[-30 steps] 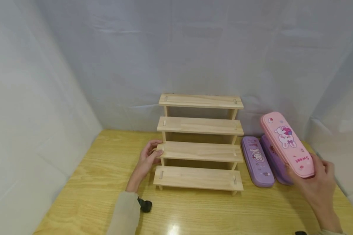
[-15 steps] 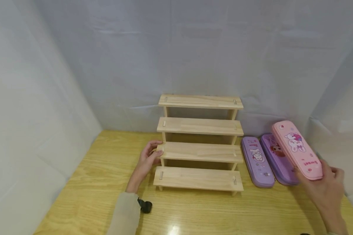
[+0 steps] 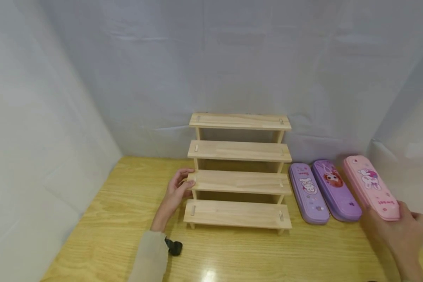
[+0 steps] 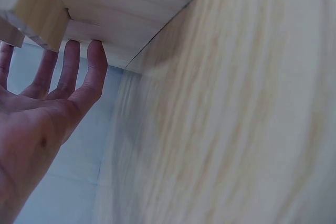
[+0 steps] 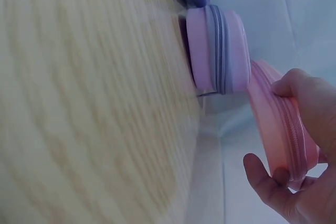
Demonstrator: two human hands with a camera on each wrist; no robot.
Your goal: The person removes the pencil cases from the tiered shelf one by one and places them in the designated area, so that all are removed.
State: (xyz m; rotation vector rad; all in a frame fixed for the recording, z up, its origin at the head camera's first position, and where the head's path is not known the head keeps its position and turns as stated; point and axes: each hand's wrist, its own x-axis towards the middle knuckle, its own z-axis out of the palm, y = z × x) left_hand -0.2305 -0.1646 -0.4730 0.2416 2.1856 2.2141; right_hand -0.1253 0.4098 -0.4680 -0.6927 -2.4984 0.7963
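A stepped wooden display rack (image 3: pixel 237 182) stands mid-table. My left hand (image 3: pixel 174 192) holds its left end, the thumb on the second step from the front. In the left wrist view the fingertips (image 4: pixel 96 51) reach the wood. At the far right my right hand (image 3: pixel 398 231) grips the near end of a pink zipped pencil case (image 3: pixel 371 186) with a bunny print. The right wrist view shows the thumb along its zip side and the case (image 5: pixel 281 124) tilted off the table. Left of it lie a purple pencil case (image 3: pixel 340 197) with a doll print and a lilac one (image 3: pixel 308 194).
The lilac and purple cases lie side by side, right of the rack, on the wood-grain table (image 3: pixel 127 219). Pale sheeting (image 3: pixel 232 58) hangs behind and along both sides. A black wrist strap piece (image 3: pixel 174 247) juts from the left cuff.
My right hand has carried the pink case rightward and down, away from over the purple case, whose doll print now shows fully. The left hand and the rack have stayed put.
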